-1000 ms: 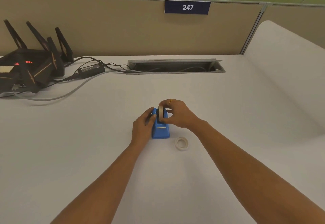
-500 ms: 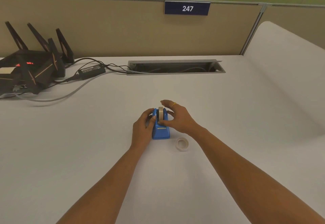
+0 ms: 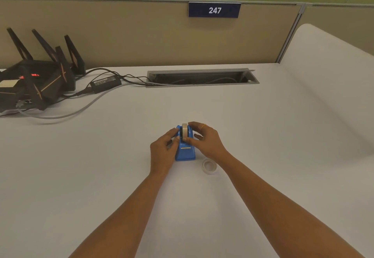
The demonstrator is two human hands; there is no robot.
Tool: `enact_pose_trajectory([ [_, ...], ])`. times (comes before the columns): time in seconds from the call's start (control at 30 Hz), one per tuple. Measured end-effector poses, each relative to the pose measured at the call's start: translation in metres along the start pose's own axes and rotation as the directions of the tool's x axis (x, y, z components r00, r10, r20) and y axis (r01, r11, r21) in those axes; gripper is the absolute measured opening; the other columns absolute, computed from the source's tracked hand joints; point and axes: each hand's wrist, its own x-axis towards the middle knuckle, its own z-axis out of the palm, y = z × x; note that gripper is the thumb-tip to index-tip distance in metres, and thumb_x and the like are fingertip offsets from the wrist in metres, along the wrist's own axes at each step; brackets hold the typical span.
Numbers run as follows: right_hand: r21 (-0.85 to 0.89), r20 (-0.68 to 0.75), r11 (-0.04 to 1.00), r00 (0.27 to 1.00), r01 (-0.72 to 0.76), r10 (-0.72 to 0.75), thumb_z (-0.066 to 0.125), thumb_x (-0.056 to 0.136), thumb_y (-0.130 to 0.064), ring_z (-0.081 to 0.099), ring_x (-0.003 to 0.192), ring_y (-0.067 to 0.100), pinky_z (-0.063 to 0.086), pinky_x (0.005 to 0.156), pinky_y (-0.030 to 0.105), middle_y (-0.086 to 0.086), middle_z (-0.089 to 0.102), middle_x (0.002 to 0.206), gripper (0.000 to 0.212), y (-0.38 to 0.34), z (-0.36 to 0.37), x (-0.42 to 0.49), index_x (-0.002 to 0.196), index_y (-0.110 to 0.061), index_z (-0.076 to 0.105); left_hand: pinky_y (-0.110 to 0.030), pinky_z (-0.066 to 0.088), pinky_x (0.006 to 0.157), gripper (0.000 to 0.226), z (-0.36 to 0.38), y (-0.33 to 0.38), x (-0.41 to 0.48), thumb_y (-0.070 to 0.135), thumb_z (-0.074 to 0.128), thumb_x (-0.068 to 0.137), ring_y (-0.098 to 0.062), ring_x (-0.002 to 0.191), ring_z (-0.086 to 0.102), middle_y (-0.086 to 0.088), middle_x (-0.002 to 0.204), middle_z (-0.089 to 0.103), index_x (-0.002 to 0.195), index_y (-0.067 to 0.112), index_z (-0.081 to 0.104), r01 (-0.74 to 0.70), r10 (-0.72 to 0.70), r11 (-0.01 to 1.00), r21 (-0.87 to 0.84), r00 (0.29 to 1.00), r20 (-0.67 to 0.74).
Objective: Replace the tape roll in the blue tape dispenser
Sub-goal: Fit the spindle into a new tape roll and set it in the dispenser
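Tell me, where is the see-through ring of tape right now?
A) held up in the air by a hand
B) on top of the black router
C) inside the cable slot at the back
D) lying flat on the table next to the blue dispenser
D: the clear tape ring lies flat on the white table, just right of the blue dispenser, and neither hand is holding it.

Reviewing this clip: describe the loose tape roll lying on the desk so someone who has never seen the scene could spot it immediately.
On the white desk, find the blue tape dispenser held between both hands near the middle. Just to its right, beside the right wrist, lies the loose tape roll. It is a pale, translucent ring lying flat, unlike the roll standing upright in the dispenser.
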Motion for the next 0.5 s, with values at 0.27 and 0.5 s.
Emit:
enact_pose_trajectory([
  [0.27,-0.004,-0.006,1.000,1.000,0.018,-0.018,0.071,0.075,-0.010,0.053,0.117,0.019,0.044,0.101,0.030,0.010,0.058,0.125,0.051,-0.0009,0.0006,-0.0005,0.123,-0.009,0.052,-0.001,0.042,0.080,0.033,0.0002,-0.0024,0.0005,0.004,0.057,0.083,-0.010,0.102,0.056,-0.012,0.120,0.062,0.116,0.006,0.057,0.004,-0.004,1.000,0.016,1.000,0.008],
  [0.5,-0.034,0.017,0.999,0.999,0.028,-0.027,0.073,0.075,-0.016,0.052,0.119,0.018,0.043,0.102,0.032,0.009,0.058,0.126,0.054,-0.0031,-0.0009,-0.0016,0.124,-0.010,0.051,-0.002,0.043,0.079,0.033,-0.0005,-0.0001,-0.0009,0.011,0.056,0.085,-0.010,0.102,0.057,-0.011,0.120,0.061,0.118,0.008,0.056,0.009,-0.009,1.000,-0.011,1.000,0.026],
])
